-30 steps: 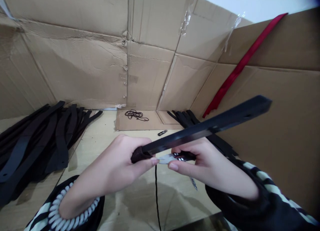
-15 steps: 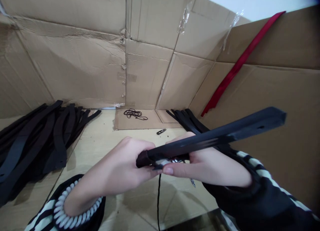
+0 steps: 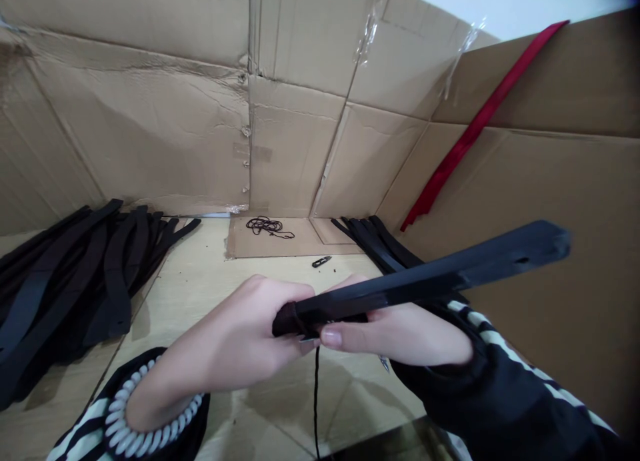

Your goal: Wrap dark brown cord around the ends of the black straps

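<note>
A long black strap (image 3: 415,281) with a small hole near its far end slants across the view, rising to the right. My left hand (image 3: 245,334) is closed around its near end, where a dark cord loop circles it. My right hand (image 3: 400,331) is closed just under the strap, thumb in front, beside my left fingertips. What lies inside its grip is hidden. A thin pointed sliver (image 3: 309,339) shows between the hands. A black cord (image 3: 316,401) hangs straight down below my fingertips.
Black straps (image 3: 65,281) are heaped at the left; more straps (image 3: 373,241) lie at the right. Small thread snips (image 3: 321,262) and a tangled cord (image 3: 270,227) lie ahead. A silver tip (image 3: 384,363) shows below my right hand. Cardboard walls (image 3: 295,141) and a red ribbon (image 3: 465,141) stand around.
My right hand has moved left, closer to my left hand. The shiny metal glimpsed by its thumb is now hidden. The strap's far end has dipped slightly.
</note>
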The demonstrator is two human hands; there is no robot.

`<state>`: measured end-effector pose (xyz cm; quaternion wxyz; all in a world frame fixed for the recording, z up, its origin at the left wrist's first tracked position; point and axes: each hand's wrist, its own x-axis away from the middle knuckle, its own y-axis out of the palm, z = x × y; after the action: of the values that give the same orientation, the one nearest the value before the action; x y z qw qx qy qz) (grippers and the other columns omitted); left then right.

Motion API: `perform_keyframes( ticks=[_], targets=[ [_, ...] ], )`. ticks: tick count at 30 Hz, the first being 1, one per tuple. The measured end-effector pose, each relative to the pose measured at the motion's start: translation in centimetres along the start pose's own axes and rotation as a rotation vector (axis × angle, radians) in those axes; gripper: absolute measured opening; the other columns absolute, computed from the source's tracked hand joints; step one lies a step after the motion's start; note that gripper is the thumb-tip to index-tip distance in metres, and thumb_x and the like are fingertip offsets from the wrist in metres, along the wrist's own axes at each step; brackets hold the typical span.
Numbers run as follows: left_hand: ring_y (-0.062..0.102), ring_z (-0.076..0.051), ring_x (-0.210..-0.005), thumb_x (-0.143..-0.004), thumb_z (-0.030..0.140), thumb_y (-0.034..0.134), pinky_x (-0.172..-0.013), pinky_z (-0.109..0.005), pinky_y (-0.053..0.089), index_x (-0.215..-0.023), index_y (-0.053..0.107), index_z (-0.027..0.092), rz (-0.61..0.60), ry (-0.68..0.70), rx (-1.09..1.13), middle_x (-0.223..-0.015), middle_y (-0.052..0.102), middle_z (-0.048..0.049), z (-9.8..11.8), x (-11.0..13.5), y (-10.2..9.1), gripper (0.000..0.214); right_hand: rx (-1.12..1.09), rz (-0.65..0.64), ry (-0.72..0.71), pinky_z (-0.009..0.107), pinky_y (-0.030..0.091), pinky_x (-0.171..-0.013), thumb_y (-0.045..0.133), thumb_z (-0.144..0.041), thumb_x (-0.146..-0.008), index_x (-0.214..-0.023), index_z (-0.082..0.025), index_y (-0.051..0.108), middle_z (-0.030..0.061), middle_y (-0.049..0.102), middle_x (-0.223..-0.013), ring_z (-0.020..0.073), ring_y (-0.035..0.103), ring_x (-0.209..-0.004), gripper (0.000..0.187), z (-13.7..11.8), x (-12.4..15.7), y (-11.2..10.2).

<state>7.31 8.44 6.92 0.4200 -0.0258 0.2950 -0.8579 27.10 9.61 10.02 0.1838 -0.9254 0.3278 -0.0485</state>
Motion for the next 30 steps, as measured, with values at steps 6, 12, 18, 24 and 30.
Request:
perform_keyframes(
  ticks=[6, 12, 18, 24, 30],
  targets=[
    [0.051, -0.012, -0.069, -0.082, 0.016, 0.055, -0.06, -0.022, 0.037, -0.084, 0.06, 0.017, 0.006, -0.003, 0.006, -0.075, 0.059, 0.003, 0.19, -0.05, -0.07, 0.006, 0.044, 0.029, 0.002, 0.023, 0.052, -0.084, 0.063, -0.026, -0.084, -0.102, -0.015, 0.07, 0.0038, 0.07, -0.103, 0.013, 0.064, -0.094, 0.022, -0.05, -0.12, 0.17],
    [0.048, -0.009, -0.067, -0.081, 0.013, 0.056, -0.059, -0.019, 0.037, -0.079, 0.057, 0.017, 0.02, 0.001, 0.014, -0.072, 0.056, 0.0054, 0.22, -0.18, 0.04, 0.005, -0.019, 0.018, 0.004, 0.022, 0.052, -0.087, 0.062, -0.025, -0.085, -0.102, -0.017, 0.071, 0.0025, 0.07, -0.105, 0.0124, 0.065, -0.098, 0.021, 0.08, -0.16, 0.14],
    [0.049, -0.009, -0.071, -0.081, 0.013, 0.055, -0.062, -0.018, 0.038, -0.08, 0.058, 0.018, 0.007, -0.006, 0.078, -0.076, 0.057, 0.0055, 0.17, -0.35, 0.07, 0.006, -0.025, 0.059, 0.072, 0.024, 0.052, -0.085, 0.066, -0.031, -0.081, -0.102, -0.015, 0.07, 0.005, 0.07, -0.106, 0.015, 0.064, -0.096, 0.027, 0.0, -0.17, 0.26],
    [0.045, -0.008, -0.065, -0.085, 0.019, 0.056, -0.058, -0.017, 0.035, -0.076, 0.054, 0.018, -0.007, 0.01, 0.056, -0.069, 0.053, 0.0065, 0.34, -0.43, -0.05, 0.009, 0.041, 0.064, 0.079, 0.022, 0.05, -0.077, 0.065, -0.032, -0.082, -0.098, -0.013, 0.071, 0.0032, 0.068, -0.09, 0.012, 0.061, -0.082, 0.025, 0.1, 0.11, -0.27],
    [0.042, -0.008, -0.063, -0.087, 0.022, 0.053, -0.057, -0.019, 0.033, -0.075, 0.051, 0.017, -0.032, 0.029, -0.025, -0.067, 0.049, 0.0056, 0.22, -0.64, 0.07, 0.013, 0.052, 0.018, 0.061, 0.021, 0.049, -0.072, 0.062, -0.028, -0.085, -0.092, -0.013, 0.07, 0.0011, 0.066, -0.081, 0.0102, 0.058, -0.074, 0.019, 0.04, 0.6, -0.64]
  ],
)
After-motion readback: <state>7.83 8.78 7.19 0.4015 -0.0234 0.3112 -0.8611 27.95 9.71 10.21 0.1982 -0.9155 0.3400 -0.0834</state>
